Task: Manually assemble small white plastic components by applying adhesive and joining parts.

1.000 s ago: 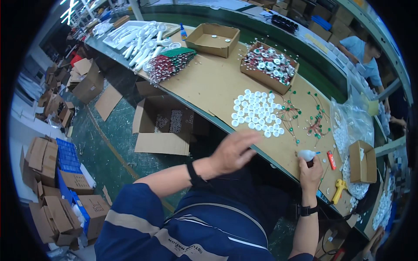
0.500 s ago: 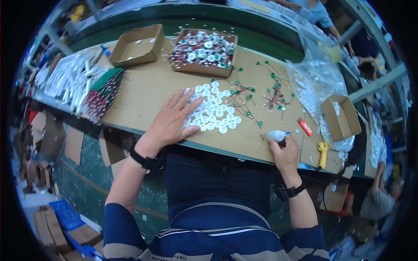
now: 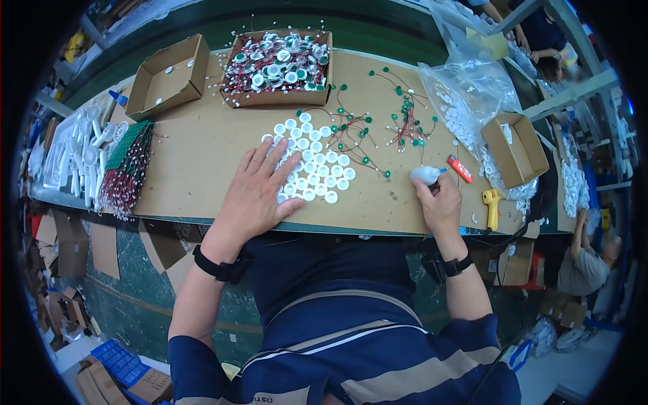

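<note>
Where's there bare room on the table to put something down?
The biggest bare patch lies between the green-topped bundle and the left hand. A smaller one lies between the white caps and the bottle in the right hand. It's crowded around the lighter, glue gun and bag.

Free tabletop (image 3: 185,158) left of left hand (image 3: 255,192), wired discs (image 3: 349,117) rightward, bag (image 3: 472,88) perhaps blocking far right

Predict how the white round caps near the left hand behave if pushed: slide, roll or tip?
The white round caps likely slide rather than roll or tip: they lie flat on the tan tabletop and look shallow. They are probably light, being small next to the left hand. Pushing one would likely shift others, since many sit edge to edge.
</note>
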Action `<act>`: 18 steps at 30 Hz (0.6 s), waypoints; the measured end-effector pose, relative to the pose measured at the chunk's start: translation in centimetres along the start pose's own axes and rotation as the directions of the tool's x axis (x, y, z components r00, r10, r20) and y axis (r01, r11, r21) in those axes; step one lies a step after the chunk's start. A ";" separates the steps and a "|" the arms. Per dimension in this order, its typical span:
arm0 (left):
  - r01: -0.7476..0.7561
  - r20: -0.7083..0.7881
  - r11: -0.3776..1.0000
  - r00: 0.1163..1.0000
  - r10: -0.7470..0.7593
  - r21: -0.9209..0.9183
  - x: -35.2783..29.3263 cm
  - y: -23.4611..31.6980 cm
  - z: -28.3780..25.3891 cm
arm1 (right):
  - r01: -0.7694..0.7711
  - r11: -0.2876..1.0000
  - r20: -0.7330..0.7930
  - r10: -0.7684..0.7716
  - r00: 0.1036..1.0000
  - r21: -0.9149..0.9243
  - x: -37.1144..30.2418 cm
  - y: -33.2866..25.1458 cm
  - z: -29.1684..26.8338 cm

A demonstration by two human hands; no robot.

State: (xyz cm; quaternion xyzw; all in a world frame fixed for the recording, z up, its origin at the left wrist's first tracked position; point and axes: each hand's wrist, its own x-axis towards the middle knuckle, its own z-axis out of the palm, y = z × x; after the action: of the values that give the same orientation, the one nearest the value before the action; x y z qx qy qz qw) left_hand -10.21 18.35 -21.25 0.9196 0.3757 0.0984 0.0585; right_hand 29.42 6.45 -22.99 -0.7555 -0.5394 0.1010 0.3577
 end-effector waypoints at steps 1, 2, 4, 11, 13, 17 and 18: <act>0.002 -0.001 1.000 1.000 -0.002 0.004 -0.1 0.3 0.1 | 0.003 1.000 -0.001 -0.003 1.000 0.003 0.3 0.2 -0.1; 0.006 -0.007 1.000 1.000 -0.006 -0.006 -0.1 0.5 0.4 | 0.005 1.000 -0.012 -0.004 1.000 0.003 0.5 0.4 -0.2; 0.012 -0.018 1.000 1.000 -0.013 -0.026 -0.1 1.1 0.6 | 0.007 1.000 -0.037 -0.007 0.999 0.003 0.9 0.7 -0.2; 0.018 -0.026 1.000 1.000 -0.017 0.015 0.4 2.2 1.2 | -0.038 0.998 -0.030 0.037 0.999 -0.055 2.6 1.5 -0.6; 0.015 -0.038 1.000 0.999 -0.014 0.022 0.7 2.4 1.4 | -0.041 0.996 -0.024 0.039 0.999 -0.074 2.5 1.6 -0.8; 0.022 -0.036 1.000 0.999 -0.021 0.019 1.0 2.8 1.7 | 0.056 0.998 -0.114 -0.054 0.992 0.014 1.0 1.5 -0.8; 0.023 -0.035 1.000 0.999 -0.023 0.017 1.0 2.8 1.7 | 0.045 0.998 -0.161 -0.036 0.986 0.049 -0.1 1.4 -1.1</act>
State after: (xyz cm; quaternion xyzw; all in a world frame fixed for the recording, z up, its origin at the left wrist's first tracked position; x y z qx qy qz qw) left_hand -7.24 17.02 -22.29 0.9139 0.3880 0.1103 0.0450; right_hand 31.05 5.70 -23.15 -0.7405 -0.5214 0.0469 0.4216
